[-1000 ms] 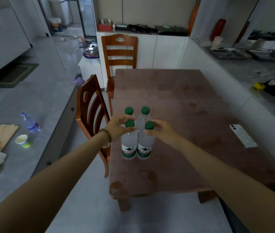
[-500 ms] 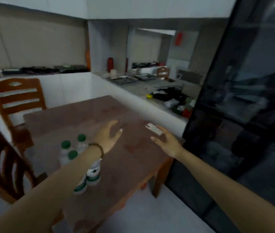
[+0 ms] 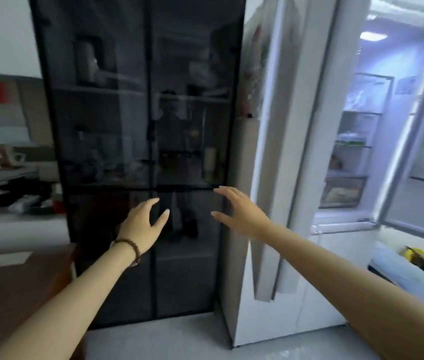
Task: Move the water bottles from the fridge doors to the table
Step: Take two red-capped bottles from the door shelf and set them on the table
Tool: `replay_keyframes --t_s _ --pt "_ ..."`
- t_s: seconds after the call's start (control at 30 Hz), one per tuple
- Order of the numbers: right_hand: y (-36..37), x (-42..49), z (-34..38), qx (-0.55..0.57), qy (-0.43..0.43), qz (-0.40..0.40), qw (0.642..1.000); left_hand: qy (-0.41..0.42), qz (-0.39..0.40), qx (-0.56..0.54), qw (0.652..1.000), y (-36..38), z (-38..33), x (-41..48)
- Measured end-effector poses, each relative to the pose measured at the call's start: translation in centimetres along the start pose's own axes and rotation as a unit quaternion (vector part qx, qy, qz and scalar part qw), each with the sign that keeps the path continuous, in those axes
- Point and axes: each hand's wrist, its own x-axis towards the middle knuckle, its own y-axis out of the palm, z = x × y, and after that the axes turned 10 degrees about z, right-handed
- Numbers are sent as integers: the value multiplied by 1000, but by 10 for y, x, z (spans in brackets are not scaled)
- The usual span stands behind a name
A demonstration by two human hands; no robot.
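Observation:
My left hand (image 3: 143, 224), with a bead bracelet on the wrist, is held out in front of me, fingers spread and holding nothing. My right hand (image 3: 239, 211) is also raised with fingers apart and holds nothing. Both hang in front of a dark glass-door cabinet (image 3: 138, 126). To the right stands the white fridge (image 3: 283, 152) with its doors swung out and its lit shelves (image 3: 353, 152) showing. A corner of the brown table (image 3: 11, 287) lies at the lower left. No water bottles are in view.
A white phone (image 3: 5, 258) lies on the table corner. A cluttered counter (image 3: 5, 188) runs along the left wall. The right fridge door (image 3: 423, 152) juts out at the right, with a pale blue bag and yellow items (image 3: 418, 266) below it.
Both hands let go of the green-capped bottles standing on the table. The view then swung right, away from the table, to the dark cabinet and the fridge with its doors out.

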Motion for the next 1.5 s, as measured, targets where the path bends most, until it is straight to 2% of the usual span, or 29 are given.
replay_keyframes --t_s 0.17,0.27,0.37,0.47,0.67,0.77,0.93,1.07,1.23,1.37,1.5 --pt "-105 -92 -56 -24 -19 -89 996 167 -49 1 985 53 -144 13" --pt "-157 -136 -98 -53 -19 -119 991 234 -81 29 969 83 -221 15" --pt "-205 -169 -149 -60 2 -129 990 255 -95 42 961 114 -289 21" --pt "-243 -193 -196 -82 14 -122 989 238 -91 38 966 138 -343 31" --pt "-290 -200 -261 -74 0 -124 989 243 -127 103 956 163 -415 68" --pt "-297 -189 -296 -41 -11 -127 991 233 -138 116 956 178 -435 99" --pt "-297 -146 -351 33 -28 -114 993 170 -156 171 958 204 -441 166" --pt "-294 -97 -384 87 -68 -86 990 87 -163 223 957 210 -422 217" --pt "-299 -36 -410 119 -104 -53 986 -15 -149 310 939 210 -411 247" --pt "-292 20 -419 160 -160 -30 974 -27 -166 356 919 212 -409 254" --pt "-274 75 -412 192 -230 11 954 -40 -196 350 915 214 -406 254"
